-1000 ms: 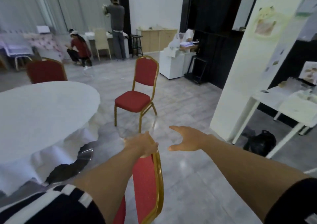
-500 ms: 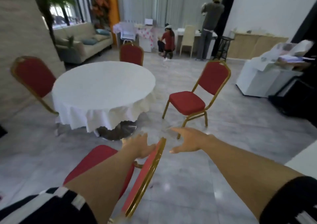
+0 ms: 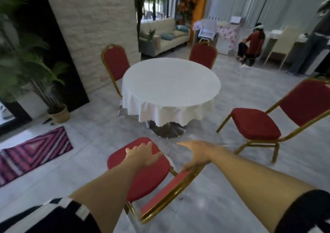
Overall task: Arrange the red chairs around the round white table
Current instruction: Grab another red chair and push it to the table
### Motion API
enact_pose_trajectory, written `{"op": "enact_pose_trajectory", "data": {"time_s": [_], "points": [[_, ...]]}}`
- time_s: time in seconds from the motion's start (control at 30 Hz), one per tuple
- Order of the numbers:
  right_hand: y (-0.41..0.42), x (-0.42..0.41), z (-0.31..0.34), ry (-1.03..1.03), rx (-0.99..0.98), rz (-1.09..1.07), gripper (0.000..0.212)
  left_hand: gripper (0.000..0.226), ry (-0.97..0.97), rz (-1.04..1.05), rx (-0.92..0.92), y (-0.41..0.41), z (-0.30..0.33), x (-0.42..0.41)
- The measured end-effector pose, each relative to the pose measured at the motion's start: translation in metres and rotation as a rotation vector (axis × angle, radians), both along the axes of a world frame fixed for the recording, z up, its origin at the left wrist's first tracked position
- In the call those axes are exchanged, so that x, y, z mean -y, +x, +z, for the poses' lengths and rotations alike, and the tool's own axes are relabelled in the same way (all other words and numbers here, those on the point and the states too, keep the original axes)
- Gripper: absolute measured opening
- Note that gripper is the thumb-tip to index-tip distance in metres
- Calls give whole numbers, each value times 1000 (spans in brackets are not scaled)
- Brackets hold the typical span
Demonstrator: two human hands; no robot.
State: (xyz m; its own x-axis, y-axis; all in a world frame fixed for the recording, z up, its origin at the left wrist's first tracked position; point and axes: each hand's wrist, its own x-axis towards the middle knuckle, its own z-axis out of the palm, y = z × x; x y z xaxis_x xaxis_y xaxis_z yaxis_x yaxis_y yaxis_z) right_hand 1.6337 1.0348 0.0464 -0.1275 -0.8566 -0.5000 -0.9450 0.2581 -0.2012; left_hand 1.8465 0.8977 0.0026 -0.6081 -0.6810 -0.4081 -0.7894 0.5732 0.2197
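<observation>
Near chair [image 3: 142, 175]: seat faces worktop [image 3: 170, 83], backrest nearest the person.
Left hand [image 3: 142, 155]: fingers spread, over seat.
Right hand [image 3: 198, 154]: fingers loosely open at backrest's top rail.

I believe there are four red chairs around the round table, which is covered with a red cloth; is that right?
Not quite: in the head view the round table wears a white cloth, not a red one. The four red chairs are right.
</observation>
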Motion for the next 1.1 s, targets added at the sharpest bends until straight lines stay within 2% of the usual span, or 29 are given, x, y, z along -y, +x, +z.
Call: {"op": "enact_pose_trajectory", "data": {"time_s": [0.1, 0.3, 0.4, 0.5, 0.57, 0.67, 0.77, 0.8, 0.87, 1.0, 1.1], "points": [[-5, 13, -13, 23, 20, 68, 131, 93, 9, 92, 33, 10, -12, 5], [-26, 31, -22, 28, 39, 277, 129, 93, 52, 299, 45, 10, -21, -15], [-35, 32, -30, 42, 88, 370, 124, 99, 163, 373, 3, 4, -24, -36], [-43, 28, -40, 75, 101, 471, 135, 113, 347, 413, -57, -7, -20, -64], [-46, 22, -49, 129, 112, 545, 134, 120, 443, 426, -54, -15, -19, -88], [-43, 12, -70, 189, 109, 652, 112, 99, 504, 374, 15, -21, -29, -125], [-36, 7, -92, 125, 109, 662, 54, 59, 402, 377, 3, -16, -51, -143], [-35, 8, -97, 107, 101, 652, 40, 53, 363, 394, -31, -16, -58, -145], [-34, 8, -99, 73, 67, 648, 25, 61, 301, 412, -62, -15, -62, -147], [-34, 4, -106, 35, 33, 619, 37, 73, 331, 348, -4, -20, -67, -138], [-33, 2, -105, 32, 20, 596, 40, 69, 377, 332, 9, -19, -72, -134]]}}
